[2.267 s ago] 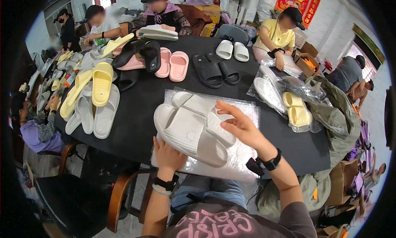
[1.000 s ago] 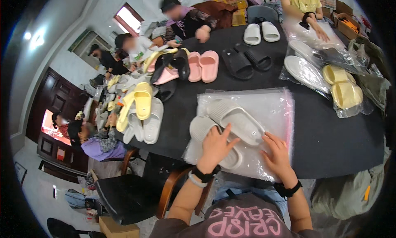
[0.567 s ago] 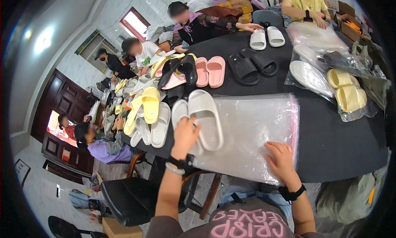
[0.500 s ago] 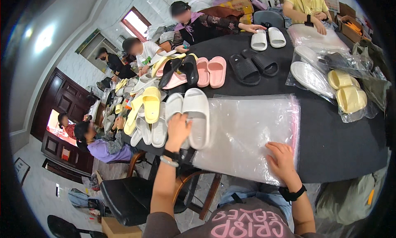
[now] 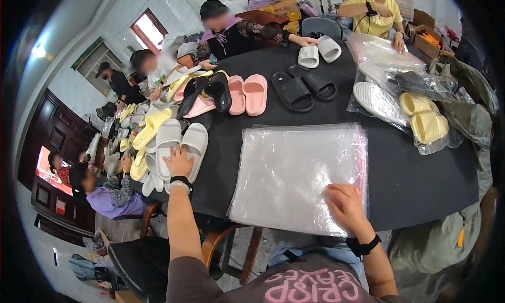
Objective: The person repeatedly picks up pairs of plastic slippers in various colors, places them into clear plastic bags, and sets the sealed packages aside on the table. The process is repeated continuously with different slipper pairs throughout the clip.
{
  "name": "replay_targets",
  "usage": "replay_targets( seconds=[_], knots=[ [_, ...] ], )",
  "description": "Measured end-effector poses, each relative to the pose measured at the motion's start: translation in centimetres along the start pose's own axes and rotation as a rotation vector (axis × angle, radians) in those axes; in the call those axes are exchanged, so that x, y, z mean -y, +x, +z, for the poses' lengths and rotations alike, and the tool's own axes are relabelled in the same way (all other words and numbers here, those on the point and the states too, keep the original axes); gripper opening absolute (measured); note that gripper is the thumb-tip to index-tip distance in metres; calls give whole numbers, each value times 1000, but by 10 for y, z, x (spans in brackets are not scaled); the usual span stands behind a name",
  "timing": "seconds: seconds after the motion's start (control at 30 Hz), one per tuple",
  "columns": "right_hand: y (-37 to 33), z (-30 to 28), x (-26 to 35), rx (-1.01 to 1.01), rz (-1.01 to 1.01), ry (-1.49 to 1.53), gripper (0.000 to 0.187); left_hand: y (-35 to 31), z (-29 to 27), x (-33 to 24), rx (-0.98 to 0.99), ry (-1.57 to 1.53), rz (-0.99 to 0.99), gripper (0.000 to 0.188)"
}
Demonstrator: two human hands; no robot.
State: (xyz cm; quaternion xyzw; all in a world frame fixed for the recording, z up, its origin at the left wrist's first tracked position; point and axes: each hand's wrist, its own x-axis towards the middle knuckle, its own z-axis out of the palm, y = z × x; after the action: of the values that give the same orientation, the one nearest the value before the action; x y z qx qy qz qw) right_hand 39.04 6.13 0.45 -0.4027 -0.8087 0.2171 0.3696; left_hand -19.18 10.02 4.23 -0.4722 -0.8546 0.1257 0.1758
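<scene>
Your left grip (image 5: 180, 162), fingers spread, lies on grey slippers (image 5: 195, 140) at the counter's left (image 5: 415, 190); can't tell if it holds them. Your right grip (image 5: 344, 202), half-curled, empty, lies over stacked clear bags (image 5: 292, 174).

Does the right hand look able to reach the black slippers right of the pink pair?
Probably yes, with a stretch: only the flat clear bags and tabletop appear to lie between the right hand and the black slippers.
</scene>
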Motion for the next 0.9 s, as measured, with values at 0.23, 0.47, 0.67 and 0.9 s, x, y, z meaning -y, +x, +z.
replay_targets(
  seconds=[0.23,0.47,0.67,0.9],
  knots=[
    [-2,-3,4,-11,19,12,26,24,-6,17,55,-44,-54,62],
    [-2,3,-1,5,19,4,26,16,5,3,-158,-281,55,47],
    [-1,5,-4,12,-13,13,23,-31,-27,-58,-371,-869,447,46],
    [-3,3,-4,-33,-10,-5,22,-75,-93,-174,-134,-537,968,69]
  ],
)
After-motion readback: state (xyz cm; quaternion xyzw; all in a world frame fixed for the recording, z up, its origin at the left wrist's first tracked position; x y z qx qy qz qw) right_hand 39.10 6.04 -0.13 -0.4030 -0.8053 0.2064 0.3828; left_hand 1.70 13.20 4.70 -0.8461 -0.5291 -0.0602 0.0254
